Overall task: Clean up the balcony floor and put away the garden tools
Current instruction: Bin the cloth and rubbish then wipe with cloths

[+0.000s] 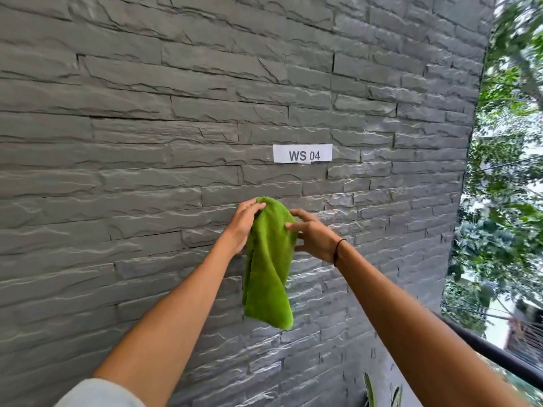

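Left hand (245, 221) grips green cloth (269, 268) top | right hand (313, 235) pinches its side | stone wall (147, 113) behind

Both forearms are bare from elbow to wrist. The left arm carries a pale, light blue-grey sleeve (97, 393), visible only at the upper arm near the bottom-left corner of the view. The right wrist bears a thin dark band (338, 248), plain and cord-like. No rings or watch visible on the left hand (244, 223) or right hand (313, 235).
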